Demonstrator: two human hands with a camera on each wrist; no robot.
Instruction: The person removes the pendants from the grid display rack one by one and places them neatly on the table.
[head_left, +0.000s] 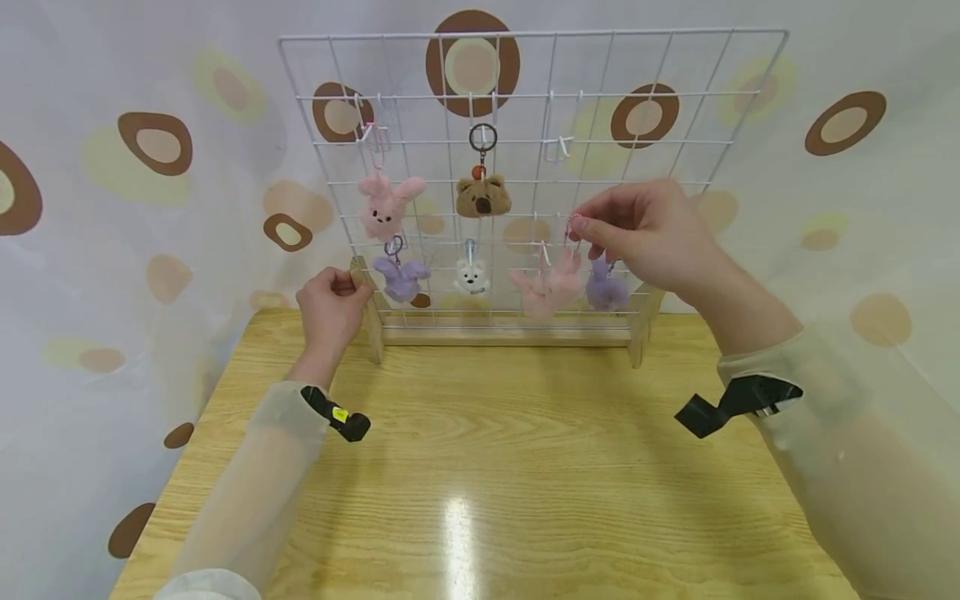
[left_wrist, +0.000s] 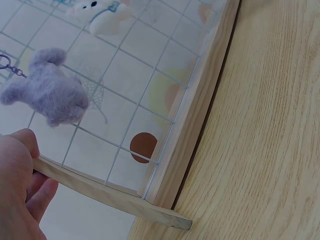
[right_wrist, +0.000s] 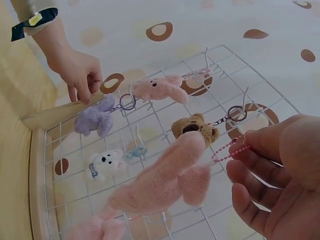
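My right hand pinches the pink bead chain of a pink plush bunny keychain, which dangles in front of the white wire grid. Close beside it another pink plush hangs low on the grid, and a purple plush hangs just under my right hand. With thumb and fingers my left hand grips the wooden side post at the grid's left. A purple plush keychain hangs near that hand.
A pink bunny and a brown bear keychain hang higher on the grid, with a small white bear lower in the middle. A bare white hook is at upper right. The stand's wooden base rests on the wooden table.
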